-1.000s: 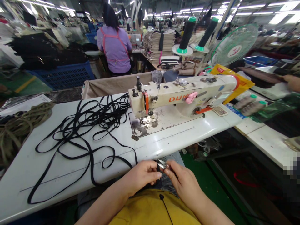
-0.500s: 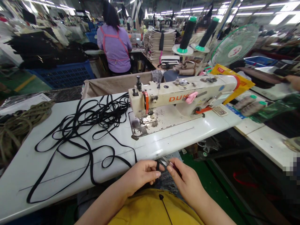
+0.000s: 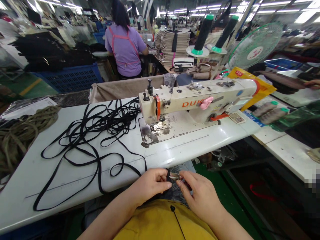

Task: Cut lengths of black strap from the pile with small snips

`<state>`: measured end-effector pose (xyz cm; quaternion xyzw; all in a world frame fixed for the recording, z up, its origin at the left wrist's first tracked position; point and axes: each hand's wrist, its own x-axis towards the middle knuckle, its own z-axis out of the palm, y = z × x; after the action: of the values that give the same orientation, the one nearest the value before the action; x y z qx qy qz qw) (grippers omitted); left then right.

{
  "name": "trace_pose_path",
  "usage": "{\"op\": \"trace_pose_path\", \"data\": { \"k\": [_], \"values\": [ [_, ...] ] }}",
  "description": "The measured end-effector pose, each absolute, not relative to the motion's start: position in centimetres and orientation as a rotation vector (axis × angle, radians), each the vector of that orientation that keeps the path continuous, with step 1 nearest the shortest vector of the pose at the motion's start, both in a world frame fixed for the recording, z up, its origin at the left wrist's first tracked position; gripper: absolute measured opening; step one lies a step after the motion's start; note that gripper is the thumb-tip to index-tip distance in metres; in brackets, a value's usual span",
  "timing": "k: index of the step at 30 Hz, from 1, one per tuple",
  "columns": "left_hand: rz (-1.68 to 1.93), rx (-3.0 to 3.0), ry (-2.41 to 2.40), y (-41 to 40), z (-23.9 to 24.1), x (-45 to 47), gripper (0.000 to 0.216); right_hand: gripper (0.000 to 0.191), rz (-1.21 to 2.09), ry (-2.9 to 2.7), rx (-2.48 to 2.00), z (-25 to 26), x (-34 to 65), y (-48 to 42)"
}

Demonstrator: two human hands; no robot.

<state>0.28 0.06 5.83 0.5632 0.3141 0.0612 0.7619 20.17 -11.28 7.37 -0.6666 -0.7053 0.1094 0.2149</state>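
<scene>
Showing orange letters "DUK", the sewing machine (image 3: 197,100) beyond both hands (image 3: 175,188).

Yellow top (image 3: 160,221), bare forearms

Factory hall, ceiling strip lights (image 3: 207,7), green floor (image 3: 225,193), white worktable (image 3: 50,166), blue crate (image 3: 70,78)

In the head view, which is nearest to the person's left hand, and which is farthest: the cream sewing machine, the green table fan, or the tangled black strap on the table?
1. Tangled black strap: runs down to the left hand, at the table's near edge.
2. Cream sewing machine: behind the hand, mid-table.
3. Green table fan: far back right.
</scene>
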Motion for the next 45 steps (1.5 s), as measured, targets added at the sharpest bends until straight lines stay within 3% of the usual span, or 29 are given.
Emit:
{"op": "trace_pose_path", "data": {
  "k": [35, 41, 45],
  "values": [
    [0.125, 1.205, 0.678, 0.0, 5.3, 0.5, 0.042, 0.021, 0.248, -2.048, -1.782, 7.5, 20.2, -11.3],
    [0.117, 1.183, 0.658, 0.1, 5.4, 0.5, 0.049, 0.022, 0.633, -1.83, -1.812, 7.4, 20.2, -11.2],
    [0.103, 1.186, 0.683, 0.0, 5.0, 0.6, 0.045, 0.038, 1.14, -1.404, -1.718, 6.5, 20.1, -10.8]
  ]
}}
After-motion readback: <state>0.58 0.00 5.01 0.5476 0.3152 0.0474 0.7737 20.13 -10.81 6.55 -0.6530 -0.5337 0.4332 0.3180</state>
